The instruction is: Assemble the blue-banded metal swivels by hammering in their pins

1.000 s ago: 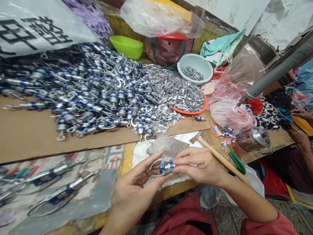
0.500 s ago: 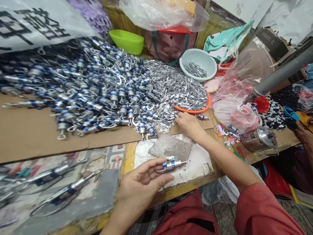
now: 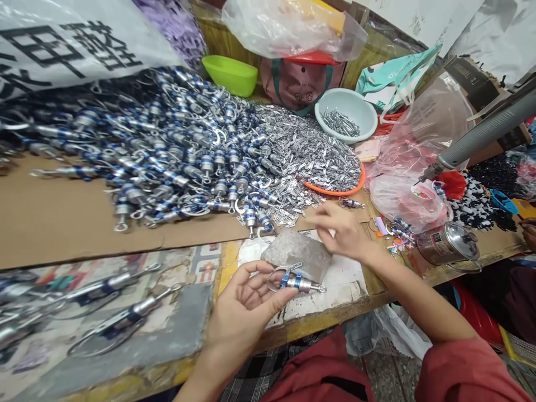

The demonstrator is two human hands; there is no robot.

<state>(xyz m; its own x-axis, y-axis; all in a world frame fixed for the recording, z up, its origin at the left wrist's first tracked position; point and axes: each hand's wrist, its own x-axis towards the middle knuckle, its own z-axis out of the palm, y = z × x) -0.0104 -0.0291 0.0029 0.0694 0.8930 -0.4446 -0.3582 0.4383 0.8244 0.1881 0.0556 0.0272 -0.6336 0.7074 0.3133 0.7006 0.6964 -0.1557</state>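
Between the thumb and fingers of my left hand point(image 3: 247, 301) is a silver and blue metal piece point(image 3: 295, 282) with a curved lever and a ring at its right end. My right hand point(image 3: 341, 229) hovers above the right side of a flat grey stone point(image 3: 288, 245); its fingers are blurred, and whether they hold a small part is unclear. The stone lies on a white sheet point(image 3: 347, 285). Behind my right hand spreads a heap of small flat metal parts point(image 3: 314, 159), partly edged by an orange rim point(image 3: 335, 192).
A large pile of silver and blue pieces point(image 3: 180, 151) fills the back left. A pale blue bowl point(image 3: 368, 120) holds metal pins. A grey power screwdriver point(image 3: 481, 137) hangs at right above a glass pot point(image 3: 444, 245). Another person's hand point(image 3: 530, 229) shows at the right edge.
My right hand has drawn back from the heap of flat parts toward the stone. The piece in my left hand has turned, showing its lever more clearly. The view has shifted slightly.
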